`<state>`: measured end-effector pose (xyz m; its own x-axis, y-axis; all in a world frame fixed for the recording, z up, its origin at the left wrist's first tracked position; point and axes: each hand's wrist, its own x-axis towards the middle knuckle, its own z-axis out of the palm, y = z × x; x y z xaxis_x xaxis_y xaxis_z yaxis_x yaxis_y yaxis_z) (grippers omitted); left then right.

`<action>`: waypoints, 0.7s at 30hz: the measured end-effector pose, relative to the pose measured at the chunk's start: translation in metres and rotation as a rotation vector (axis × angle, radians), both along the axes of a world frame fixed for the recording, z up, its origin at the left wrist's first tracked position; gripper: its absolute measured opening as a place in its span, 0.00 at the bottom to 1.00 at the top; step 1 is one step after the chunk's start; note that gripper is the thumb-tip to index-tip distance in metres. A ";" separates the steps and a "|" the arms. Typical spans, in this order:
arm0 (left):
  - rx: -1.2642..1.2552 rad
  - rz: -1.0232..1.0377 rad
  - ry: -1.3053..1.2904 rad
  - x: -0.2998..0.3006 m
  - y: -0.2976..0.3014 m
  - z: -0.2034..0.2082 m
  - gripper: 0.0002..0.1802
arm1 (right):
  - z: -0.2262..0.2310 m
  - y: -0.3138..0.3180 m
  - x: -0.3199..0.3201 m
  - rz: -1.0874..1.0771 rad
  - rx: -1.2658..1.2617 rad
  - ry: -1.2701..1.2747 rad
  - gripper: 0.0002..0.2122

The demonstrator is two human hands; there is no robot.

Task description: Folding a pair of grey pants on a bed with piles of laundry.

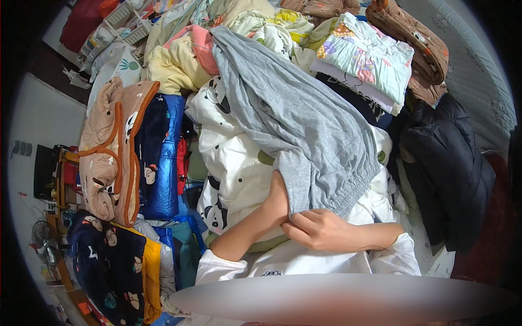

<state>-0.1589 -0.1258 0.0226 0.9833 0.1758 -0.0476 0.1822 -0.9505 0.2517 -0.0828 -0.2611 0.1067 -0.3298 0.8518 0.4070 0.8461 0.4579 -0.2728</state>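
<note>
A grey garment [293, 119] with a ribbed elastic waistband lies spread across a white panda-print quilt [234, 163] in the middle of the view. My left hand [278, 191] is pushed under the waistband, so its fingers are hidden inside the cloth. Just below the waistband, my right hand [318, 228] pinches the grey hem with curled fingers. Both forearms come out of white sleeves at the bottom of the picture.
A folded pastel-print garment [370, 57] and brown fleece [418, 43] lie at the back right. A black padded jacket [446, 163] lies at the right. Tan and blue padded clothes [130, 152] are piled at the left, yellow and pink clothes [185, 54] behind.
</note>
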 end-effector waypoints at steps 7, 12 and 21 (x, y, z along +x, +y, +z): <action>-0.265 0.111 0.042 0.011 0.010 -0.009 0.31 | -0.003 -0.003 0.001 0.054 -0.040 0.067 0.14; 0.160 0.046 0.056 0.020 0.018 -0.008 0.33 | -0.003 0.003 -0.001 0.062 -0.034 0.087 0.13; 0.223 0.048 0.151 0.034 0.030 0.000 0.33 | -0.018 0.005 0.001 0.067 -0.116 0.201 0.13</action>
